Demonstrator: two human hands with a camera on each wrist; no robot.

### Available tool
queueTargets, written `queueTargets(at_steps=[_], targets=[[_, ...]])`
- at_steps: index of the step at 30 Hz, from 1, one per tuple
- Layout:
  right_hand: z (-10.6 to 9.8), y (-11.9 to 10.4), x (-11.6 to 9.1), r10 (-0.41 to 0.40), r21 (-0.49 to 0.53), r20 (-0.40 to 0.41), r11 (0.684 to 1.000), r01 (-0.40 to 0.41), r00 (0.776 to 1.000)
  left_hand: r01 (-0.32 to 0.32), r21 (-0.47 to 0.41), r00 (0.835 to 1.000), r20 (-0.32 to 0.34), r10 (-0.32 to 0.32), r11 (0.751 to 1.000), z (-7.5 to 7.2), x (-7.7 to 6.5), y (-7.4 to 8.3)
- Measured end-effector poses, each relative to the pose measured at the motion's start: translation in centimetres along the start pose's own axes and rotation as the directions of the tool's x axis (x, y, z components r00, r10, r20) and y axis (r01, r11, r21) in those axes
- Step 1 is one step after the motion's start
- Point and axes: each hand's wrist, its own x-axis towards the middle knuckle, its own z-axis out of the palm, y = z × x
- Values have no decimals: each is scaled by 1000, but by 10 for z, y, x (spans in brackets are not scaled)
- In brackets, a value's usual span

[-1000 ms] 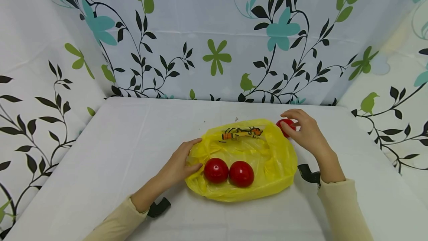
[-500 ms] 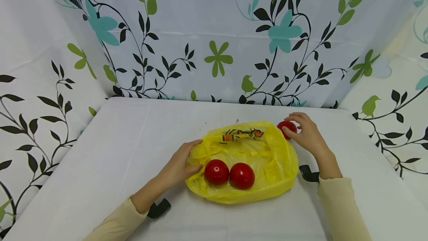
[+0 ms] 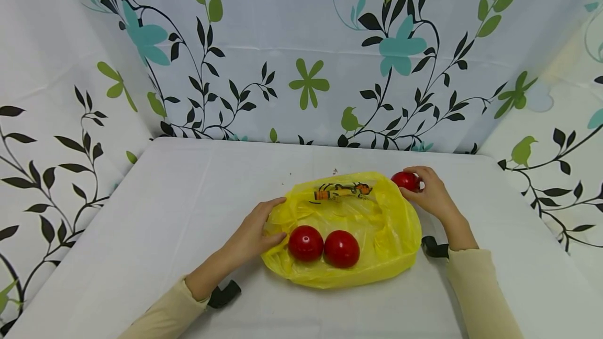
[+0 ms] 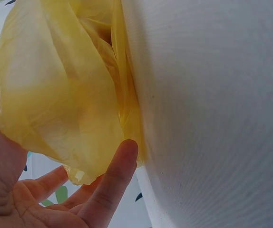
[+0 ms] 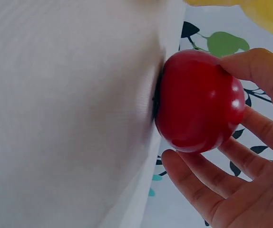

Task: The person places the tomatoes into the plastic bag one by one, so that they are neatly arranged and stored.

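Observation:
A yellow plastic bag [image 3: 377, 224] lies on the table with two red tomatoes, a left tomato [image 3: 305, 243] and a right tomato [image 3: 342, 249], side by side at its near part. My left hand [image 3: 252, 229] holds the bag's left side, thumb toward the left tomato. In the left wrist view, the bag's folds sit between the thumb side and the spread fingers. Beyond the bag's upper right, my right hand [image 3: 431, 192] grips a third tomato [image 5: 200, 102]. Its thumb presses one side and the fingers curl round the other; the dark stem end faces the table.
Both hands work over a white-covered table [image 3: 188, 198]. Patterned curtains [image 3: 264, 25] with leaves and birds hang behind it and at both sides. Black wrist pieces [image 3: 225, 294] stick out beneath each wrist. Small dark specks lie behind the bag.
My right hand has come lower and closed its fingers round the third tomato, which it earlier reached over. The left hand and the bag stay nearly as they were.

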Motion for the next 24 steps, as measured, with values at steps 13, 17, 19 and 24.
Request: queueTargets(at_steps=[13,17,19,24], targets=[[3,6,1,10,34,1,999,-10,1000,11,-1,1000,15,-11,1000,-1,0,1],[3,5,0,11,31,-11,999,-10,1000,14,-5,1000,18,-14,1000,-1,0,0],[3,4,0,13,29,-18,1000,-12,1000,16,-9,1000,19,-15,1000,-1,0,1],[2,3,-1,28,23,-29,999,-27,999,23,-9,1000,19,-23,1000,-1,1,1]])
